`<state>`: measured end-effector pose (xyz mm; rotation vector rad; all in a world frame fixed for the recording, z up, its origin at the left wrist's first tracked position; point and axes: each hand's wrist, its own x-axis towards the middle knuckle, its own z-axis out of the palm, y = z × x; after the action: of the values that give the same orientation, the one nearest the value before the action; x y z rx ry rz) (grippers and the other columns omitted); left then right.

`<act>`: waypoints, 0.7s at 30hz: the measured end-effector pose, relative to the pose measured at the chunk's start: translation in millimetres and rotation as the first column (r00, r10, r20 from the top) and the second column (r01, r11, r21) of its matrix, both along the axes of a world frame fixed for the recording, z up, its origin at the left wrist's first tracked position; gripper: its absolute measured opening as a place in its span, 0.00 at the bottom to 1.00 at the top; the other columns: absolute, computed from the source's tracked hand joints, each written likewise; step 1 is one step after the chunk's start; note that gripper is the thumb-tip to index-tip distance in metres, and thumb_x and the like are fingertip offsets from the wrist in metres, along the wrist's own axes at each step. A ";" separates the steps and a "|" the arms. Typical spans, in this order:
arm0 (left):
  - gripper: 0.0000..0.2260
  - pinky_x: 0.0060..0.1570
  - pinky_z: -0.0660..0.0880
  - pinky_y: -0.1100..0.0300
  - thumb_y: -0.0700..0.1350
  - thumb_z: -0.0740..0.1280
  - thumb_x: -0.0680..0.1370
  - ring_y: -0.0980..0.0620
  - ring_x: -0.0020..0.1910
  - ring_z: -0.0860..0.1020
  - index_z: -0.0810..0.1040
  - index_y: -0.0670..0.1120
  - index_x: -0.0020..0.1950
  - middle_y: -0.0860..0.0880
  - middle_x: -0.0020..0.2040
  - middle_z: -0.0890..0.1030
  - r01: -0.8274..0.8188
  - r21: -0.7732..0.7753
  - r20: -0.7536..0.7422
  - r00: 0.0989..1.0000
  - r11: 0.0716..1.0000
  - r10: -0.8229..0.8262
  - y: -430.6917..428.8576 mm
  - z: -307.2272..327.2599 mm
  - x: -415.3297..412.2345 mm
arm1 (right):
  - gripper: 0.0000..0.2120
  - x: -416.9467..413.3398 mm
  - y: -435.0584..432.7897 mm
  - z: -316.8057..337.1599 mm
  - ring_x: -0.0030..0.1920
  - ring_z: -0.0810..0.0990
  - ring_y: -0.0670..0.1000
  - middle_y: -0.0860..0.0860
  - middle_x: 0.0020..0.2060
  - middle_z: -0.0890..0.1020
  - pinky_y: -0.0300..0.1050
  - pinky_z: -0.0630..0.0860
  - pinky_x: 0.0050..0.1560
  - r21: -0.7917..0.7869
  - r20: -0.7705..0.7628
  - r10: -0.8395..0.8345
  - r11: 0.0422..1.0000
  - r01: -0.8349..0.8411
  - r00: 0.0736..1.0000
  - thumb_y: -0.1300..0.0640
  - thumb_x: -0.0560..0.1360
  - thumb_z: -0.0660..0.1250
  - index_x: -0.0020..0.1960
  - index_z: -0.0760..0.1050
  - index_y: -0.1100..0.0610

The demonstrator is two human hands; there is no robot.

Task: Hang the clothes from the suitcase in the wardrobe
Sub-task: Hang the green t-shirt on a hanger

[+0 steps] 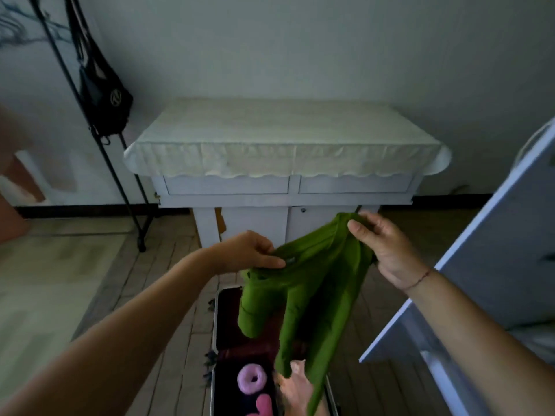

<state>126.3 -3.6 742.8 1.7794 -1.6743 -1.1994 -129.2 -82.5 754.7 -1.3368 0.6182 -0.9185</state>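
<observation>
- Head view: green garment (306,283) is up in front of me, held between both hands and hanging down over the open suitcase (214,334) on the floor.
- My left hand (252,252) pinches its upper edge, thumb on top, fingers curled under the fabric.
- My right hand (381,247) grips the other upper corner, higher and further out, fingers closed on the cloth.
- Garment's lower end drapes into the suitcase, beside a pink ring-shaped item (251,378).
- White cabinet (282,187) stands just behind the garment; white wardrobe panel (495,250) is close on my right, near the right forearm.
- More open floor to the left; coat stand (120,175) with black bag (103,100) is well apart.
- Both arms reach forward, left wrist lower, right wrist raised.
</observation>
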 end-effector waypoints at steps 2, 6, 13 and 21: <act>0.09 0.37 0.73 0.62 0.52 0.71 0.74 0.57 0.34 0.78 0.80 0.50 0.37 0.54 0.33 0.79 0.026 -0.022 0.101 0.995 0.999 -0.023 -2.7 16.5 4.4 | 0.24 -23.8 -1.8 21.3 0.38 0.83 0.47 0.51 0.36 0.85 0.39 0.80 0.40 0.000 0.045 -0.124 0.992 0.124 0.991 0.41 0.50 0.82 0.39 0.82 0.55; 0.11 0.40 0.74 0.62 0.50 0.69 0.76 0.52 0.39 0.79 0.81 0.41 0.44 0.47 0.38 0.80 -0.037 -0.135 0.043 0.998 0.990 0.044 -20.5 48.7 -4.6 | 0.26 -82.7 -3.0 48.6 0.37 0.84 0.46 0.50 0.34 0.85 0.40 0.80 0.37 0.010 0.081 -0.313 0.950 0.313 0.946 0.39 0.44 0.82 0.35 0.84 0.53; 0.06 0.40 0.75 0.60 0.45 0.65 0.78 0.49 0.39 0.79 0.79 0.45 0.44 0.47 0.38 0.81 -0.006 -0.194 -0.329 0.942 0.981 -0.059 -68.3 91.2 -125.7 | 0.30 -185.4 6.0 63.5 0.37 0.84 0.48 0.52 0.35 0.85 0.39 0.80 0.38 -0.015 0.019 -0.511 0.859 0.512 0.859 0.38 0.43 0.82 0.37 0.84 0.56; 0.13 0.54 0.79 0.51 0.50 0.65 0.78 0.43 0.49 0.82 0.81 0.40 0.52 0.39 0.50 0.84 0.143 -0.115 -0.538 0.823 0.983 -0.183 -110.4 123.5 -300.3 | 0.31 -338.2 19.7 70.7 0.45 0.81 0.58 0.62 0.42 0.82 0.52 0.75 0.50 -0.059 0.017 -0.734 0.677 0.734 0.679 0.35 0.52 0.78 0.40 0.81 0.60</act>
<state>-174.0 -114.0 866.3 1.1065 -1.5091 -1.5251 -467.4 -62.8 825.4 -1.1337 1.1950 -1.5970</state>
